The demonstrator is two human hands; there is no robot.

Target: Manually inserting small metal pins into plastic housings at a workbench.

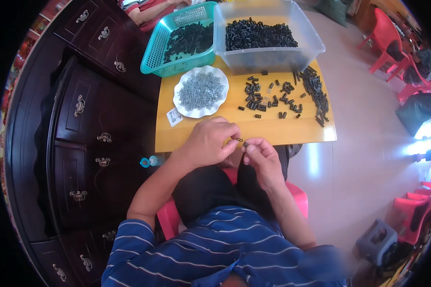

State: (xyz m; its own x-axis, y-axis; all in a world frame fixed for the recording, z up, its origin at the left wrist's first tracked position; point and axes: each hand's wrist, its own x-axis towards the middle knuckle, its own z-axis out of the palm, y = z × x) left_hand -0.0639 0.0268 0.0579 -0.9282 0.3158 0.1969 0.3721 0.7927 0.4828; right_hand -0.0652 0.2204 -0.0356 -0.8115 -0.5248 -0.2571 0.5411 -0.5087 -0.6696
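Just over the table's front edge, my two hands meet with their fingertips close together. My left hand [208,143] pinches a small dark piece with a brassy glint [239,139] between thumb and forefinger. In my right hand [264,160], thumb and fingers close on a small black cylinder [245,144]. Whether the two pieces touch is too small to tell. Beyond my left hand, a white scalloped plate [178,104] holds a heap of small silvery metal pieces. Loose short black cylinders [256,103] lie scattered beyond my right hand.
At the back of the yellow table [292,134] stand a green perforated basket [151,64] and a clear plastic bin [254,58], both holding black pieces. Thin black rods [316,93] line the right edge. Dark drawers [100,110] flank the left. Another person's arm [148,13] shows behind.
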